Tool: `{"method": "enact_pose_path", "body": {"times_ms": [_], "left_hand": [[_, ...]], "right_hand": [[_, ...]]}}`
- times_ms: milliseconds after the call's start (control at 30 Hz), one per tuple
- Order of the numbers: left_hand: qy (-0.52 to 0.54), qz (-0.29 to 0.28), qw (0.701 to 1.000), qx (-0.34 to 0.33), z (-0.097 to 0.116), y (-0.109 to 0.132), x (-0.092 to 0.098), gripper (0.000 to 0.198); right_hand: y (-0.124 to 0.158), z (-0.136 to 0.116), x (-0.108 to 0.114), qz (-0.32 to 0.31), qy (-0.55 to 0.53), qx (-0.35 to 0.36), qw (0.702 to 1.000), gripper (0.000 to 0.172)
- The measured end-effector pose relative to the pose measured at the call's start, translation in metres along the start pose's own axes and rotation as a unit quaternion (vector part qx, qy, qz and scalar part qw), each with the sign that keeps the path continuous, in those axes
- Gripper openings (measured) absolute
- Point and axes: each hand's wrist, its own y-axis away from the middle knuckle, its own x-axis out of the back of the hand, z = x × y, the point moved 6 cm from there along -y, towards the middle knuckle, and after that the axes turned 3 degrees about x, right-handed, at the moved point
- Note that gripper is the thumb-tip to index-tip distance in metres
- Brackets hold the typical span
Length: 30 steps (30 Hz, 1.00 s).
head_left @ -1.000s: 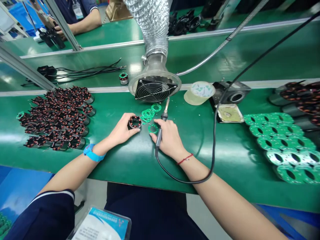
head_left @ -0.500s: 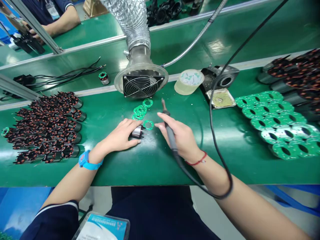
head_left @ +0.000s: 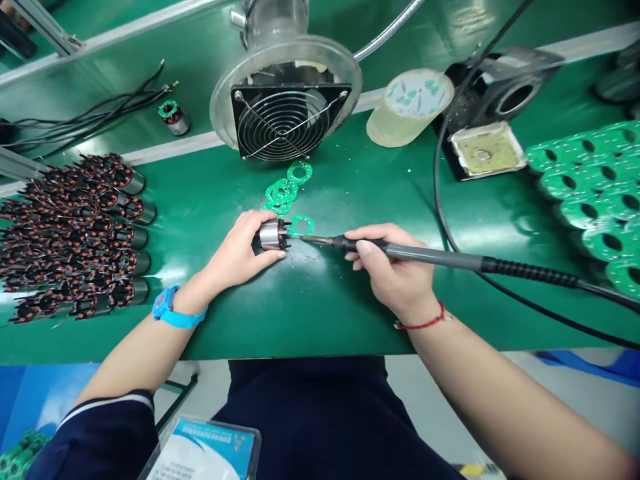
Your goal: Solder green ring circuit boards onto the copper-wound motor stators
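Lying on its side on the green bench, a motor stator has its pins pointing right. My left hand is closed around it, thumb below and fingers above. In my right hand is a soldering iron, held like a pen and pointing left. Its tip is at the pin end of the stator, close to a green ring-shaped circuit board; whether it touches I cannot tell. More ring boards lie in a loose pile just behind.
Rows of wound stators stand at left. A fume extractor is behind the work. To its right are a tape roll, an iron stand with sponge and stacked green boards. The iron's cable loops at right.
My right hand has turned the soldering iron from upright to nearly level, bringing its tip left to the stator. The stator stays in my left hand. The view has shifted closer.
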Motion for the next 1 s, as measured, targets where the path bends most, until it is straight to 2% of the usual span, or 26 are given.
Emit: {"method": "enact_pose_path", "body": {"times_ms": [200,533,733,800,900,1000], "left_hand": [[-0.018,0.012,1.000,-0.013,0.003,-0.001,-0.001,0.049],[-0.057,0.000,0.998,-0.025,0.008,-0.002,-0.001,0.049],[-0.063,-0.007,0.998,-0.015,0.009,-0.003,-0.001,0.047],[-0.060,-0.005,0.998,-0.018,0.010,-0.003,0.000,0.047],[-0.061,-0.008,0.998,-0.016,0.010,-0.004,0.000,0.047],[-0.067,-0.014,0.998,0.000,0.008,-0.004,-0.001,0.047]], "right_hand": [[0.003,0.002,0.001,0.011,-0.015,-0.013,1.000,0.013],[0.004,0.003,0.002,0.019,-0.016,0.001,1.000,0.014],[0.004,-0.002,0.001,0.005,-0.002,0.034,0.999,0.012],[0.003,-0.006,0.002,0.017,0.003,0.058,0.998,0.012],[0.003,-0.015,0.005,0.048,0.029,0.110,0.992,0.018],[0.003,-0.020,0.000,0.021,0.070,0.107,0.992,0.029]]}}
